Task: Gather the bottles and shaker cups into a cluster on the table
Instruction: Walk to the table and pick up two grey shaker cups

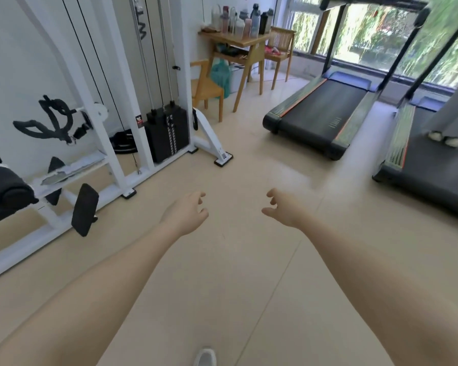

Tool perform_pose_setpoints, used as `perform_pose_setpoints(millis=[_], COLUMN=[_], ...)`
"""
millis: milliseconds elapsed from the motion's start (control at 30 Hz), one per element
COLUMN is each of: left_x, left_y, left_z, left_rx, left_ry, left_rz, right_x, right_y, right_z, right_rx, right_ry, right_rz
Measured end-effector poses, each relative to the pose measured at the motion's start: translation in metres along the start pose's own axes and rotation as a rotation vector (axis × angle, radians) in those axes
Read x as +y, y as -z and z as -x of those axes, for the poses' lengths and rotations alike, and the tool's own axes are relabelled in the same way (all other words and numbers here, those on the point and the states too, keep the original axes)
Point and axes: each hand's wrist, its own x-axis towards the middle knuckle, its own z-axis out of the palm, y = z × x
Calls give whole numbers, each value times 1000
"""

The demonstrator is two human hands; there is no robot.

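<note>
Several bottles and shaker cups [242, 21] stand close together on a small wooden table [249, 41] at the far end of the room, near the top centre of the head view. They are pink, grey, blue, black and clear. My left hand [187, 213] and my right hand [282, 208] are stretched out in front of me over the beige floor, far from the table. Both hands hold nothing and their fingers are loosely curled and apart.
A white cable weight machine [167, 133] lines the left wall. Two treadmills [320, 114] sit on the right, and a person's feet [446, 138] rest on the nearer one. Wooden chairs [209, 88] flank the table. Beige floor runs between me and the table.
</note>
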Motion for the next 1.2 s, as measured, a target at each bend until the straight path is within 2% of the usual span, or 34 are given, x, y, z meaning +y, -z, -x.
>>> perform_pose_setpoints(millis=[200, 433, 600, 800, 1067, 1200], left_x=[32, 69, 117, 148, 120, 116], left_y=[16, -15, -5, 29, 35, 65], left_z=[-160, -363, -511, -673, -918, -1057], left_rx=[-90, -287, -272, -65, -107, -142], left_ry=[-38, -139, -161, -154, -90, -92], left_rz=[32, -17, -57, 103, 49, 15], right_x=[5, 77, 111, 117, 139, 132], right_y=[44, 96, 171, 256, 273, 321], right_z=[-129, -309, -465, -636, -866, -995], right_rx=[17, 22, -68, -73, -105, -120], right_ry=[29, 7, 5, -2, -48, -58], right_rz=[-8, -1, 33, -7, 8, 31])
